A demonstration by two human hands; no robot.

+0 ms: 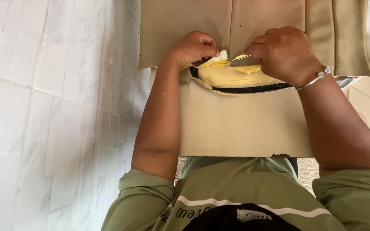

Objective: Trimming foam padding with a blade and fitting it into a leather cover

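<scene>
Head camera shows our left hand (193, 47) pinching a small white and yellow bit of foam (222, 57). Our right hand (284, 52) is closed around a thin silver metal tool (239, 58) that touches the foam. Both hands sit on a flat tan cardboard board (240, 124) with a black strip (249, 89).

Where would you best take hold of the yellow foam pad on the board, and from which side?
Probably the yellow foam pad by its raised far-left corner, pinched from the left, as the left hand does. That corner lifts clear, while the black-edged near rim lies flat on the board, and the right hand with its metal blade fills the right.
</scene>
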